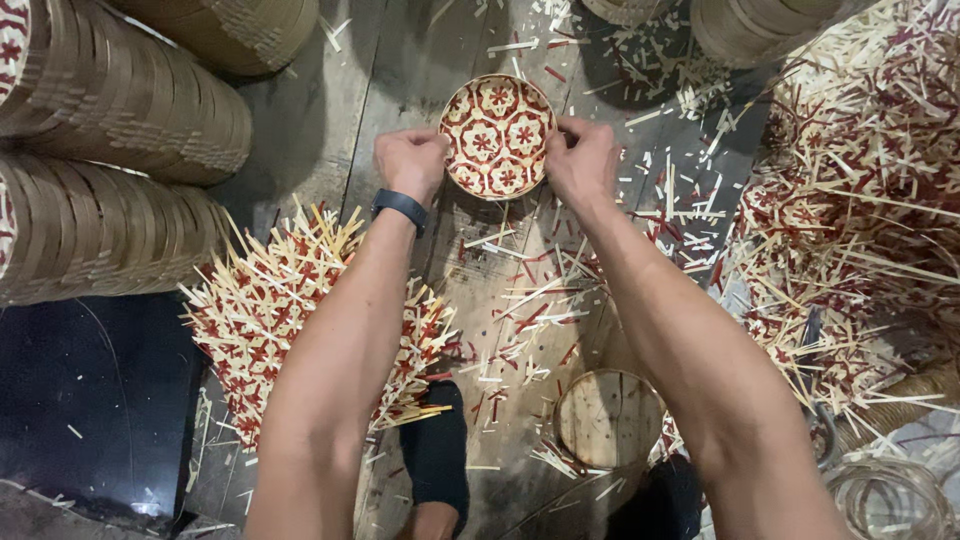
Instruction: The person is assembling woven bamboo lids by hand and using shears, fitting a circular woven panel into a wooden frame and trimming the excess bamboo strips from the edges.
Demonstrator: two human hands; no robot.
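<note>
We hold the round woven basket lid (497,136) between both hands over the wooden plank floor (400,80); it sits at the top centre of the view, its red-and-cream flower weave facing up inside a bamboo rim. Our left hand (411,163) is clenched on the lid's left edge, fingers curled under, and our right hand (581,161) pinches the right edge, thumb on top.

To do this well, we judge the 2 grips should press evenly on opposite sides, so the rim stays round and the weave seats flat rather than buckling.

Both forearms reach straight forward from the bottom of the view and converge on the lid, wrists slightly bent inward; a black wristband (400,207) sits on the left wrist. Below and left of the lid lies an untrimmed woven mat (255,310). Below and right of the lid is a round wooden block (608,418). Far left of the lid, stacked bamboo hoops (130,110) lie on their sides.
</note>
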